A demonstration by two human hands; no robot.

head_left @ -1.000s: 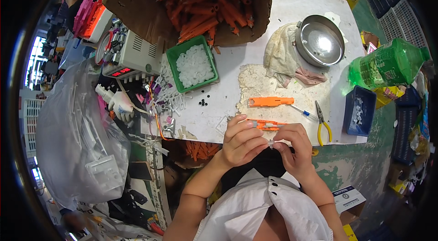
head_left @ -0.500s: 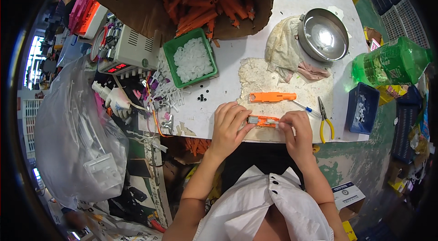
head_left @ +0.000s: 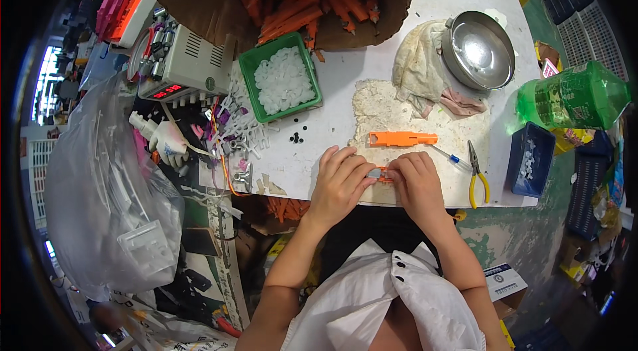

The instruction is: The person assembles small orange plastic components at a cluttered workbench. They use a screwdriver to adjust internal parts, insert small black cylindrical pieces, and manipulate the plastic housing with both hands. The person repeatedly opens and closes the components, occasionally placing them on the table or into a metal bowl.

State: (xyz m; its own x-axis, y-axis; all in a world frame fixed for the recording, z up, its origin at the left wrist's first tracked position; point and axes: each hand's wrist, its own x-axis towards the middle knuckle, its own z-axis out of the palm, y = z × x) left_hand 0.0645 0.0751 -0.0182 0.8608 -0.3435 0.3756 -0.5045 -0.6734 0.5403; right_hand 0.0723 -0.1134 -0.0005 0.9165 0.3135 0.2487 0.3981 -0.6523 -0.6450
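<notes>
Near the table's front edge, my left hand [head_left: 340, 183] pinches one end of an orange plastic housing [head_left: 383, 177] with a grey piece in it. My right hand [head_left: 419, 185] is closed at the other end, its fingertips covering much of the housing. Whether it also holds a small part is hidden. Just beyond both hands lies a separate orange plastic shell [head_left: 402, 139]. A blue-handled screwdriver [head_left: 456, 159] is to the right of the shell, beside yellow-handled pliers [head_left: 476, 181].
A green tray [head_left: 318, 79] holds small whitish pieces, below a cardboard box [head_left: 193, 2] of orange parts. Small black pieces [head_left: 296, 140] lie nearby. A metal bowl [head_left: 510, 62], a rag [head_left: 415, 62], a green bottle [head_left: 578, 95] and a blue bin [head_left: 515, 175] stand right; a power supply [head_left: 193, 62] stands left.
My right hand has moved left along the housing, and its fingers now cover more of it. My left hand keeps its pinch. The whole view has shifted slightly.
</notes>
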